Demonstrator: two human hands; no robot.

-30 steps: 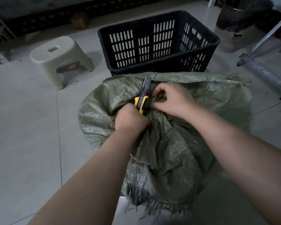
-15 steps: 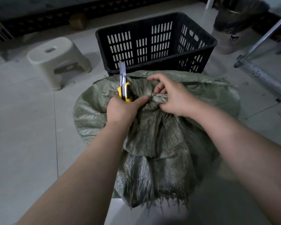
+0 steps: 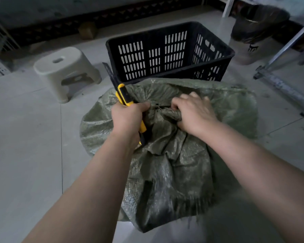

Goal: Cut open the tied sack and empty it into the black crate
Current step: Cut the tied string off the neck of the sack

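A green woven sack (image 3: 174, 163) stands on the floor in front of me, its neck bunched at the top. My right hand (image 3: 193, 111) clutches the gathered neck. My left hand (image 3: 128, 118) grips a yellow and black utility knife (image 3: 123, 95), blade out and tilted up and to the left, clear of the neck. The black slotted crate (image 3: 168, 53) sits just behind the sack and looks empty. The sack's frayed end hangs toward me at the bottom.
A white plastic stool (image 3: 65, 69) stands on the tiled floor left of the crate. A bin lined with a dark bag (image 3: 254, 30) is at the back right. A metal frame leg (image 3: 281, 86) runs along the floor on the right.
The knife has come off the sack's neck and swung left, its blade now tilting away. My right hand has shifted its hold on the bunched neck.
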